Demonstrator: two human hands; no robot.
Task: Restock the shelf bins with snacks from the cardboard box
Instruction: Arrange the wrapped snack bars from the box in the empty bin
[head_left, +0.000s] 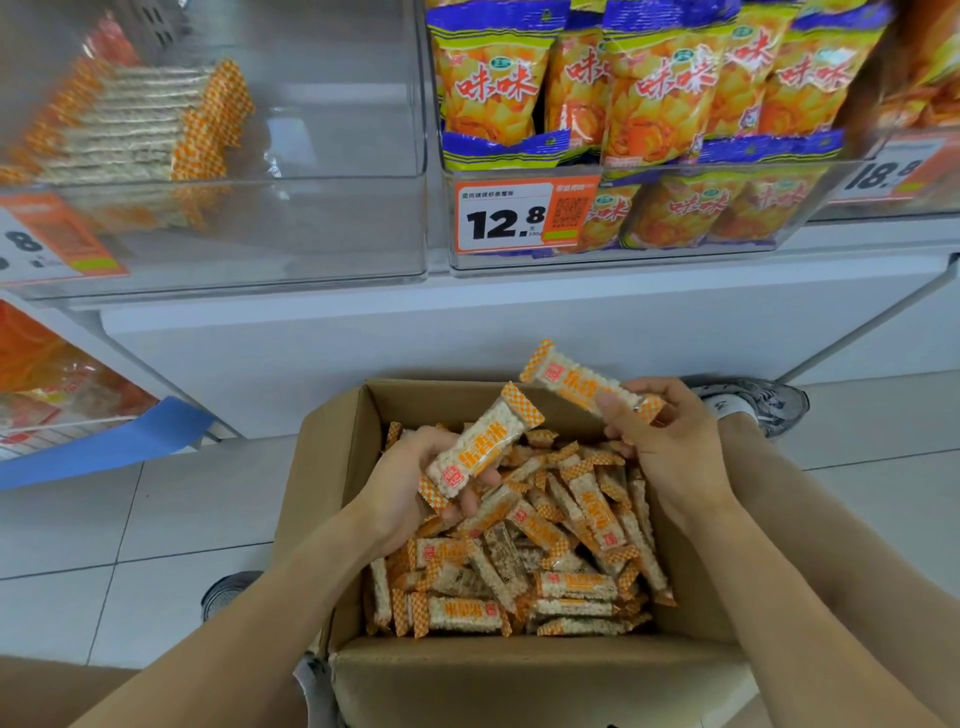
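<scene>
An open cardboard box (332, 467) on the floor holds several orange-and-white wrapped rice bars (545, 551). My left hand (410, 488) grips one rice bar (483, 447) just above the pile. Over the box's far right corner, my right hand (665, 441) pinches a second rice bar (582, 382) that points up and left. On the shelf above left stands a clear bin (311, 228); a row of the same bars (130, 124) is stacked at its left side.
Beside it on the right, a clear bin (613, 260) with a 12.8 price tag is packed with yellow chip bags (649, 93). A white shelf ledge (467, 322) runs below the bins. My shoes (753, 402) stand on the tiled floor either side of the box.
</scene>
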